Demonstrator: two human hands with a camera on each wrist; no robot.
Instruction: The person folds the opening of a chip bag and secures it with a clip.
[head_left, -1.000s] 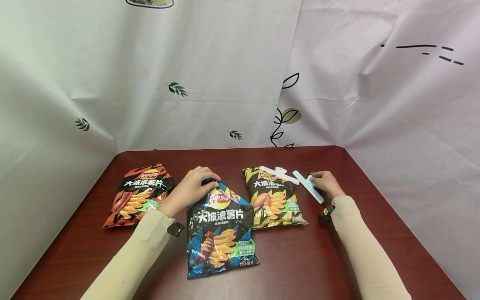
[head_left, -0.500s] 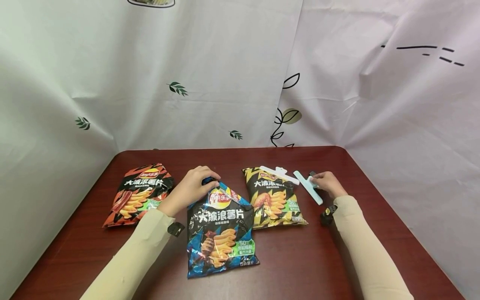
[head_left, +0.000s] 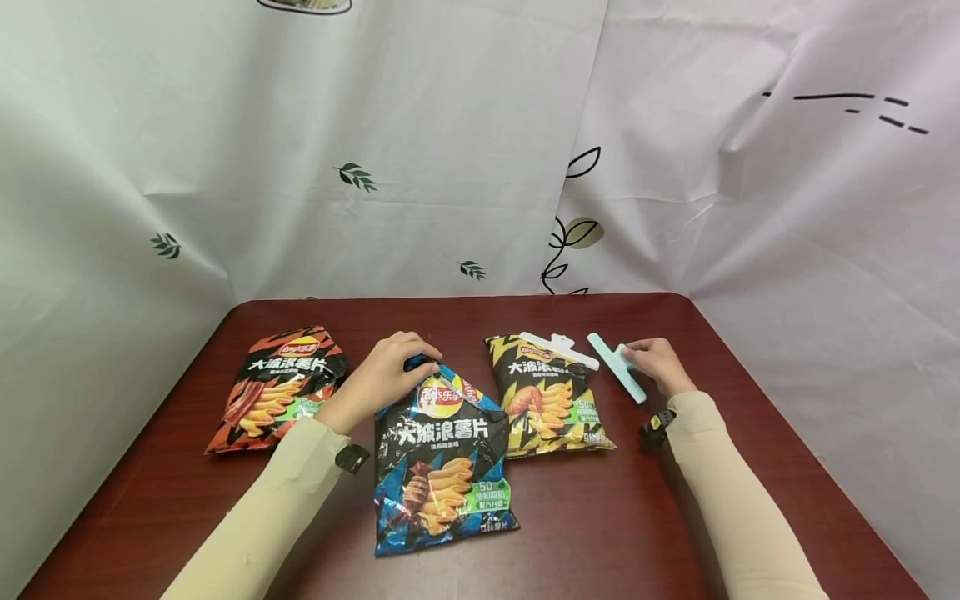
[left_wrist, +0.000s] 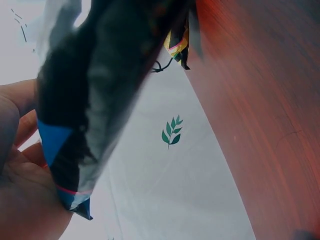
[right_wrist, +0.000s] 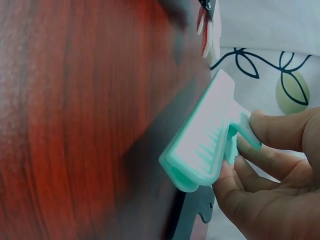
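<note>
My left hand [head_left: 386, 371] grips the folded top edge of a blue and black chip bag [head_left: 442, 458], which stands tilted with its printed front toward me. In the left wrist view, fingers show behind the edge of this bag [left_wrist: 85, 115]. At the right, my right hand [head_left: 657, 365] pinches the handle of a mint-green bag clip [head_left: 617, 367] between thumb and fingers. In the right wrist view the long ribbed bar of the clip [right_wrist: 205, 135] hangs over the table, its shadow lying apart from it. A dark flat piece [right_wrist: 192, 212] shows beneath that hand.
A yellow and black chip bag [head_left: 546, 408] lies in the middle, with a white bag clip [head_left: 561, 348] across its top edge. A red and black chip bag [head_left: 281, 387] lies at the left. White cloth [head_left: 420, 125] hangs behind the brown table [head_left: 570, 533].
My right hand has risen slightly with the mint-green bag clip, and the dark piece near its fingertips is now out of the head view. The left hand and blue bag stay put.
</note>
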